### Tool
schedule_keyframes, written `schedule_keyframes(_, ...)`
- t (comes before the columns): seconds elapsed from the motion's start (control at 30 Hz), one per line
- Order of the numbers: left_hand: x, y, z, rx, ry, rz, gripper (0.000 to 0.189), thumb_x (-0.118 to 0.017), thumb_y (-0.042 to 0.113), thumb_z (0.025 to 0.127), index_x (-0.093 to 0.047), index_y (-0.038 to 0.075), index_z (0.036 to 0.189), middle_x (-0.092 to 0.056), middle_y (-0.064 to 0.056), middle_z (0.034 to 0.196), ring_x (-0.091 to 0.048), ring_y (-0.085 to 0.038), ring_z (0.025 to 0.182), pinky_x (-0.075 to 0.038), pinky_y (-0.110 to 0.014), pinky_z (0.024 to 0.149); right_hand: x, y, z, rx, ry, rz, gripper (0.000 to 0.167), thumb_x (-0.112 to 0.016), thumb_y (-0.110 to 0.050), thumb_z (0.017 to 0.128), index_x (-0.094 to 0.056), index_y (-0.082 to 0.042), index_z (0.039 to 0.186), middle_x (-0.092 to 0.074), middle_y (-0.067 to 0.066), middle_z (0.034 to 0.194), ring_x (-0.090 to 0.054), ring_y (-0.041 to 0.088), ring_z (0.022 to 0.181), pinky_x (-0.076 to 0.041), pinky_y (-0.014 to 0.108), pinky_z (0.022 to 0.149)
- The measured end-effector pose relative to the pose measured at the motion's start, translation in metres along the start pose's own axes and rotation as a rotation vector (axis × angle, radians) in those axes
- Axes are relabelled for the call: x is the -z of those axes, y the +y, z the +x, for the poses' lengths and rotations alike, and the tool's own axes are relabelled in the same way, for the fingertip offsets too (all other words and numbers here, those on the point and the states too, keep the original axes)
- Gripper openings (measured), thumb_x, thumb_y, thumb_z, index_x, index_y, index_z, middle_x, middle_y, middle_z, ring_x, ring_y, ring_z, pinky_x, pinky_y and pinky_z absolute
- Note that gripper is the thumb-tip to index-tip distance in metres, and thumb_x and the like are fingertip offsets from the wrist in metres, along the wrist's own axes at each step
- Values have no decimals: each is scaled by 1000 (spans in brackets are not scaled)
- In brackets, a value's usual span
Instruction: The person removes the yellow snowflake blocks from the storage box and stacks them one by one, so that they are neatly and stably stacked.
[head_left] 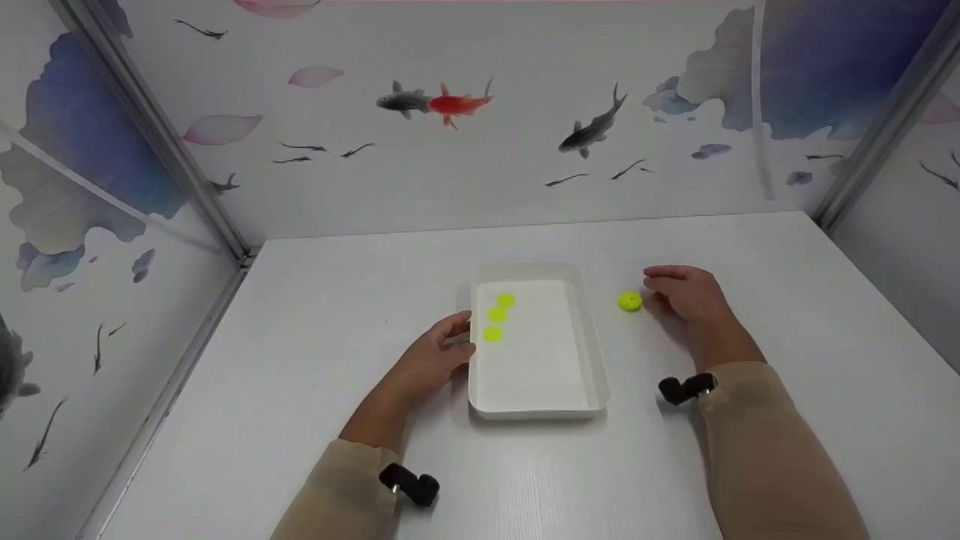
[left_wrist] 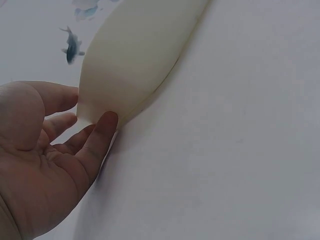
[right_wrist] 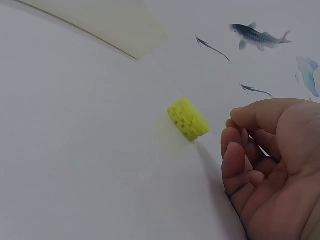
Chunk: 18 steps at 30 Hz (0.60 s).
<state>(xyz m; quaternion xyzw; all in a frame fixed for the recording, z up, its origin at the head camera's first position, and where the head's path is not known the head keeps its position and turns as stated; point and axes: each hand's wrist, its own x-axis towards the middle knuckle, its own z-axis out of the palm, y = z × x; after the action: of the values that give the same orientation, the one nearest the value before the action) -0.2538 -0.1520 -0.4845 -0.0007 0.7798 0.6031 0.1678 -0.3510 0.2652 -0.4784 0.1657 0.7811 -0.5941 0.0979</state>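
Observation:
A white rectangular tray (head_left: 536, 375) lies on the table, with three flat yellow discs (head_left: 492, 333) in a slanting row along its left side. My left hand (head_left: 435, 356) is at the tray's left wall, fingertips touching the rim and outer side; in the left wrist view one fingertip (left_wrist: 106, 120) overlaps the wall. To the right of the tray sits a thick yellow round piece (right_wrist: 188, 119) with a notched rim and small holes. Beside it, my right hand (head_left: 686, 296) has loosely bent fingers, nothing in them, and a gap to the piece in the right wrist view.
The white table (head_left: 322, 300) is enclosed by panels printed with fish and leaves; the back panel (head_left: 510, 180) stands behind the tray. Each sleeve carries a black device (head_left: 410, 484) at the wrist. Table surface extends on both sides of the tray.

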Motion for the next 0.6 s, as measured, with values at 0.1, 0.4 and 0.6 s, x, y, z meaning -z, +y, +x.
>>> schedule_keyframes(0.1,0,1,-1,3,4,9,64,-63,22,107,-39,27,166,-45,-1,168,-50,-24,153,-51,-44,119,-1,-7,-4,76,-2,-60,44,-69,-41,105,-65,-21,144,-62,6,139,-61,21,111,-58,21,91)
schedule_keyframes(0.4,0,1,1,15,17,20,64,-65,23,107,-40,29,166,-46,-1,167,-51,-24,152,-51,-43,118,-29,-39,-28,234,-76,-21,34,-72,-38,104,-72,-17,131,-65,12,133,-64,19,100,-61,23,87)
schedule_keyframes(0.6,0,0,2,7,7,6,63,-64,23,107,-41,27,165,-46,-2,167,-50,-25,153,-50,-44,120,-54,-48,-41,262,-184,-12,35,-73,-32,103,-72,-12,132,-69,9,123,-65,20,95,-60,24,82)
